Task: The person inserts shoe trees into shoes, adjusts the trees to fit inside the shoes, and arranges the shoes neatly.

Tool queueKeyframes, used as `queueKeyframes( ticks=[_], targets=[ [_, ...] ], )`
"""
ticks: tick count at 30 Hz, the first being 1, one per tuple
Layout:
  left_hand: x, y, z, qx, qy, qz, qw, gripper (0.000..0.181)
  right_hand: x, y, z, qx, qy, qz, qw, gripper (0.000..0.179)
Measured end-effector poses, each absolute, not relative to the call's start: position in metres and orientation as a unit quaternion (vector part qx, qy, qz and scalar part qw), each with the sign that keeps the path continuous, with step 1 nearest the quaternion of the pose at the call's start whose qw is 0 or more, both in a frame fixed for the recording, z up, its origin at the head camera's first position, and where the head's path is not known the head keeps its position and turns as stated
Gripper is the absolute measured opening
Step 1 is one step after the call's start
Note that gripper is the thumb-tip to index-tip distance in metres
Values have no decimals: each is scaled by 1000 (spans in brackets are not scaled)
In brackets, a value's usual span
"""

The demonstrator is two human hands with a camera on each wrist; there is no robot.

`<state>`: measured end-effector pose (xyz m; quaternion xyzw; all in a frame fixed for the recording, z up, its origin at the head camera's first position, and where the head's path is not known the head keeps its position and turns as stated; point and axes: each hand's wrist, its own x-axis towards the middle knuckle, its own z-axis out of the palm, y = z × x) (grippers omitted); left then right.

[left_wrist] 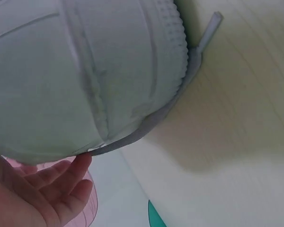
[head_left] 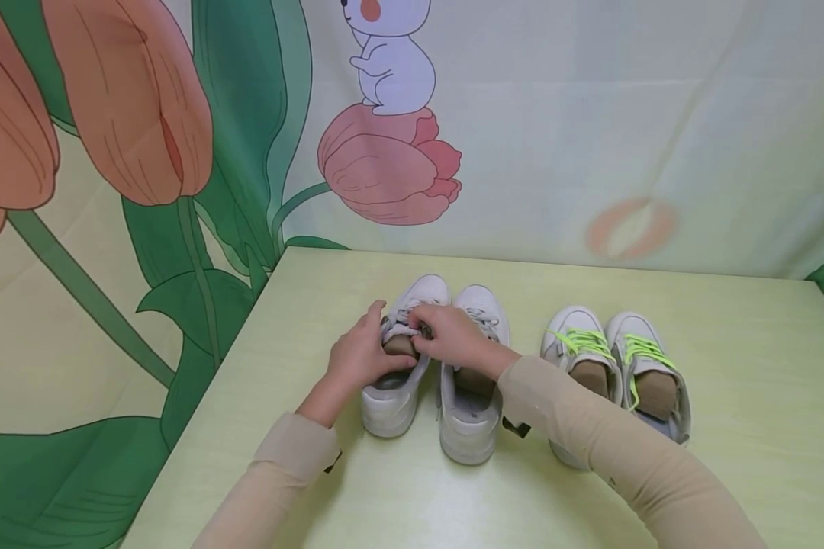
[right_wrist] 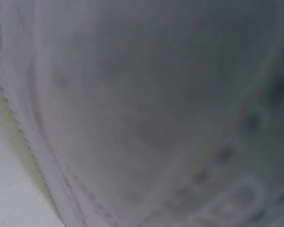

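Observation:
A pair of white sneakers stands on the table with toes pointing away. My left hand [head_left: 360, 354] grips the left sneaker [head_left: 387, 412] at its opening, thumb over the collar and fingers at the outer side. At its eyelets my right hand [head_left: 453, 335] pinches the pale shoelace, the fingers hiding most of it. A grey lace end [left_wrist: 196, 61] hangs along the shoe's side in the left wrist view, near the left fingertips [left_wrist: 83, 163]. My right forearm crosses over the other sneaker [head_left: 468, 442]. Blurred, perforated shoe upper [right_wrist: 132, 118] fills the right wrist view.
Another pair of white sneakers with neon-green laces [head_left: 584, 341] stands to the right, partly behind my right sleeve [head_left: 611, 450]. Brown inserts [head_left: 657, 393] sit inside the shoes. The pale table [head_left: 247, 427] meets a printed tulip backdrop [head_left: 535, 152] at its far edge.

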<state>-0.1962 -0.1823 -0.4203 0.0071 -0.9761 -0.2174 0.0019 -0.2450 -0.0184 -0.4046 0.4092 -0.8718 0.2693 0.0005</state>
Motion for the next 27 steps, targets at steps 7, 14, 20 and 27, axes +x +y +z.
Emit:
queueKeyframes(
  ticks=[7,14,20,27],
  targets=[
    [-202,-180,-425,6,-978,-211,2,98,-244,-19,-406,408,-871,273,-1,8],
    [-203,-177,-423,20,-983,-183,-8,88,-245,-18,-406,404,-872,277,1,7],
    [-204,-174,-421,32,-989,-146,-8,77,-244,-18,-406,406,-870,279,4,5],
    [-204,-170,-419,30,-994,-105,-1,67,-244,-18,-405,397,-872,285,-12,6]
  ],
)
